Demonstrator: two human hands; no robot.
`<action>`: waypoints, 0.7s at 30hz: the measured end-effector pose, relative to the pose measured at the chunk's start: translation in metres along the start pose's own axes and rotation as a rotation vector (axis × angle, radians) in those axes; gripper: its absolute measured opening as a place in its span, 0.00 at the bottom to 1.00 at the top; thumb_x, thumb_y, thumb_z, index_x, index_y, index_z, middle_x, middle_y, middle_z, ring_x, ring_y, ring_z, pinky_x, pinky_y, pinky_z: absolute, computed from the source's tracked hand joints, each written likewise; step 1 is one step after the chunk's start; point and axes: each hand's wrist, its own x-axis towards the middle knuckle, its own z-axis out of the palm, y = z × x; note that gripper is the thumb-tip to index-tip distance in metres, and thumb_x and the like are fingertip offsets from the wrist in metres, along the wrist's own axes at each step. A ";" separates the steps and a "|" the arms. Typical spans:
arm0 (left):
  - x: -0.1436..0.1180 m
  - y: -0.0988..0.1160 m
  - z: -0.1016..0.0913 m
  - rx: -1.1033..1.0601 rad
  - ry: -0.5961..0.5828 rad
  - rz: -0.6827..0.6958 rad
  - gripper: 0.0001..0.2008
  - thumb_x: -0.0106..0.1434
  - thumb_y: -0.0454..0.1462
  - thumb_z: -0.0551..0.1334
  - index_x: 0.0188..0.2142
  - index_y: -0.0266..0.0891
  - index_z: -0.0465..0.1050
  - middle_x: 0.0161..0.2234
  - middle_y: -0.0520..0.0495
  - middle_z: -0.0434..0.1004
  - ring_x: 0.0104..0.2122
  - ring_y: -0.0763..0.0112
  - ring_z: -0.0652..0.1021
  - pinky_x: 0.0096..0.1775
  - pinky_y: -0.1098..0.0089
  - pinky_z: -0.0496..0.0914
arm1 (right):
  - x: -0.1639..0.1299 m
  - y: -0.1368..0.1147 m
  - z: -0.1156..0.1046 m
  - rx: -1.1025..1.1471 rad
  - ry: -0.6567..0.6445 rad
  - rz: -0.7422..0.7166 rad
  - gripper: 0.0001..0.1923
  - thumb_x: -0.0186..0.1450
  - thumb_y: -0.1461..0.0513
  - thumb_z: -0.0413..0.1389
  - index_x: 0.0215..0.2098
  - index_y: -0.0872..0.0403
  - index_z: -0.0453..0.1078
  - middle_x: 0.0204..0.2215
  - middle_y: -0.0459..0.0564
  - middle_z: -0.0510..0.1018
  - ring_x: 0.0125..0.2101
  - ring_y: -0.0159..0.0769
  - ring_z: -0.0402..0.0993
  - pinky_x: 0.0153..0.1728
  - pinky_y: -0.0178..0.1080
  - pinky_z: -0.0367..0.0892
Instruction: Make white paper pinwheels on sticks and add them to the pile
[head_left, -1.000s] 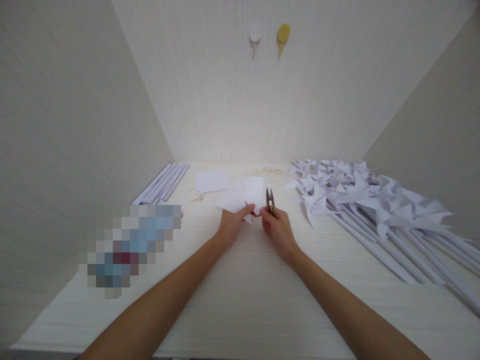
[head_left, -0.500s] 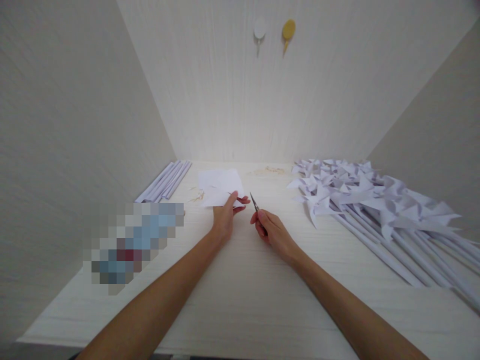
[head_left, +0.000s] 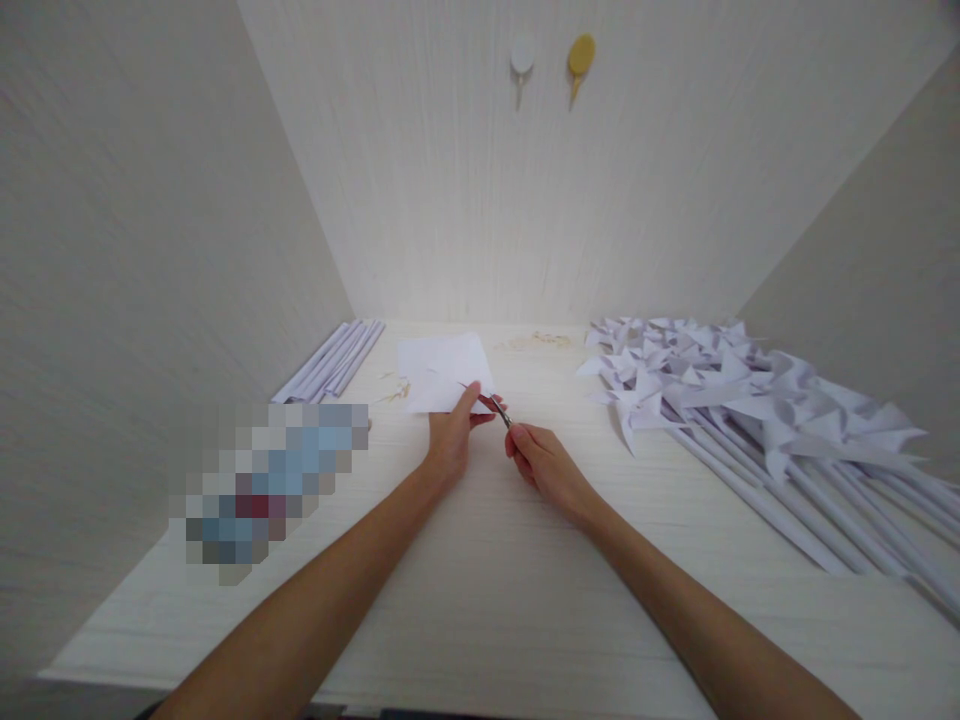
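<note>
A white paper sheet point(head_left: 454, 375) is held at its near edge over the middle of the table point(head_left: 480, 610). It overlaps another white sheet point(head_left: 412, 355), and the border between the two is hard to make out. The left hand point(head_left: 452, 435) grips the held sheet, thumb on top and fingers beneath, the fingertips showing at its near right corner. The right hand point(head_left: 544, 458) has its fingers closed around a pair of metal thread snips point(head_left: 501, 411), whose tip reaches that corner, just beside the left fingertips; whether the blades are parted, I cannot tell.

Small tan scraps point(head_left: 398, 393) lie left of the paper, with tan bits point(head_left: 551, 340) near the back wall point(head_left: 450, 200). Farther left, rolled paper tubes point(head_left: 334, 362) lie side by side, behind a pixelated item point(head_left: 285, 480) that cannot be identified. On the right, white paper pinwheels point(head_left: 720, 390) are piled, their paper sticks point(head_left: 780, 500) pointing toward the near right. A white hook point(head_left: 523, 54) and a yellow hook point(head_left: 581, 55) hang on the back wall.
</note>
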 end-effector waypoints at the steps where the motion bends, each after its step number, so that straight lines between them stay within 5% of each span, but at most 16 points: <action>1: 0.000 0.000 0.000 0.001 0.000 -0.002 0.10 0.46 0.39 0.63 0.27 0.35 0.67 0.20 0.52 0.73 0.22 0.73 0.76 0.24 0.76 0.67 | 0.000 0.000 0.000 -0.002 0.002 -0.001 0.18 0.62 0.54 0.39 0.19 0.53 0.57 0.10 0.38 0.54 0.12 0.25 0.48 0.15 0.31 0.44; 21: -0.001 0.001 0.000 -0.005 -0.004 -0.015 0.10 0.46 0.38 0.63 0.26 0.35 0.67 0.19 0.53 0.73 0.21 0.75 0.75 0.22 0.77 0.66 | 0.001 0.002 0.001 -0.018 0.012 -0.033 0.20 0.62 0.52 0.39 0.18 0.52 0.56 0.10 0.38 0.54 0.12 0.26 0.48 0.15 0.32 0.44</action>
